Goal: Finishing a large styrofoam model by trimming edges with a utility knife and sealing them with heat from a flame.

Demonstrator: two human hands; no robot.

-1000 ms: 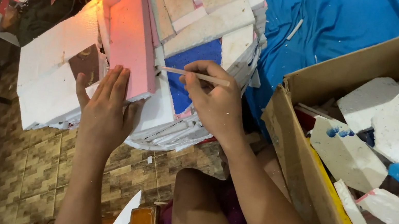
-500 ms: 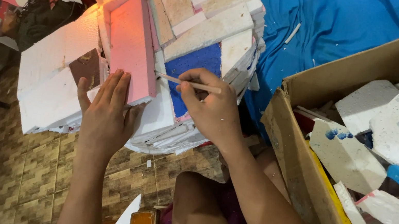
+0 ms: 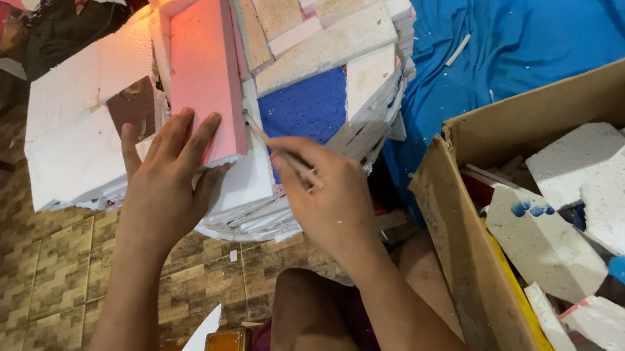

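Head view: the left hand (image 3: 169, 180) lies flat, fingers together, pressing the lower end of a pink foam slab (image 3: 207, 75) on a rounded patchwork foam block (image 3: 322, 46). Just right of it, the right hand (image 3: 326, 194) pinches a thin wooden stick (image 3: 276, 146), its tip meeting the slab's edge beside a blue foam patch (image 3: 310, 106). An open brown cardboard box (image 3: 465, 246) of white foam scraps stands right.
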